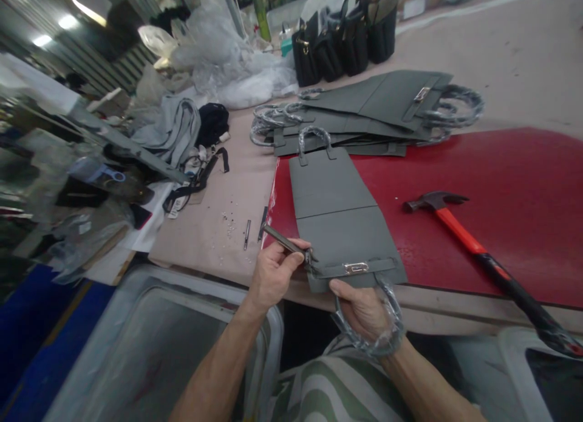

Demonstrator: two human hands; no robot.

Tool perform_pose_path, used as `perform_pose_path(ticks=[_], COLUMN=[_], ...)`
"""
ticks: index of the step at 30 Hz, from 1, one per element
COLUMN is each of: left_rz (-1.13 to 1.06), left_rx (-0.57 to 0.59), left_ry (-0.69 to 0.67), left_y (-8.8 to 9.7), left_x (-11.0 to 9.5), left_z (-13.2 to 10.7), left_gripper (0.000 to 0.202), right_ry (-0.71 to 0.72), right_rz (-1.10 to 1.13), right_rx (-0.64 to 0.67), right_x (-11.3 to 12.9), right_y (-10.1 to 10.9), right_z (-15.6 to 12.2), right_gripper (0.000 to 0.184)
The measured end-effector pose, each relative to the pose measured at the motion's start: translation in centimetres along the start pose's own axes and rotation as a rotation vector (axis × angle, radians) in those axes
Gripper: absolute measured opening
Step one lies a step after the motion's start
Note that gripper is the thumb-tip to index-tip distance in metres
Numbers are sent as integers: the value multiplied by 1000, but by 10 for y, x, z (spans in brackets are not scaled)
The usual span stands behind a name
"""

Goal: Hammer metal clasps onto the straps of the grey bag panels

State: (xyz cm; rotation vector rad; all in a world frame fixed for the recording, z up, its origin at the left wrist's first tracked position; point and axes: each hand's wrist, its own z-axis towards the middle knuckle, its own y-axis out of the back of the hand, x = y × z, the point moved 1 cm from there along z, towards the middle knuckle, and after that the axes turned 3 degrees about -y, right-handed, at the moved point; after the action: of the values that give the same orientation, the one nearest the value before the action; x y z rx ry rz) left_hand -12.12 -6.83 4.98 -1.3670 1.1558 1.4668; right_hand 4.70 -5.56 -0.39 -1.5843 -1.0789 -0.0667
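My left hand [276, 273] pinches a metal tool [282, 238] at the strap [328, 270] while my right hand [357, 306] grips the wrapped handle [392, 325], steadying the grey panel [341, 240].

A grey leather bag panel [334, 221] is lying flat on the red counter [501, 167], its plastic-wrapped handle [392, 319] is hanging past the near edge below a metal clasp [356, 268], and a slim dark metal tool [285, 240] is touching the strap end.
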Motion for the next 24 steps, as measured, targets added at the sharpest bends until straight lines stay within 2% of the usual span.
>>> perform_pose_path(ticks=[9,15,19,24], left_rz=[-109,-142,-103,-73], left_rx=[-4,-6,5,18], left_ry=[43,-20,-21,-16], left_y=[-4,-4,-4,-5], left_x=[12,6,2,2], left_z=[-2,-4,-4,-5], left_gripper=[24,19,18,19], right_ry=[10,21,15,-3], right_rz=[26,-11,-5,2], right_rx=[-47,-51,-3,6], right_x=[8,10,8,5], right_y=[-4,-4,-4,-4], right_z=[2,4,5,5], right_gripper=[60,52,47,49])
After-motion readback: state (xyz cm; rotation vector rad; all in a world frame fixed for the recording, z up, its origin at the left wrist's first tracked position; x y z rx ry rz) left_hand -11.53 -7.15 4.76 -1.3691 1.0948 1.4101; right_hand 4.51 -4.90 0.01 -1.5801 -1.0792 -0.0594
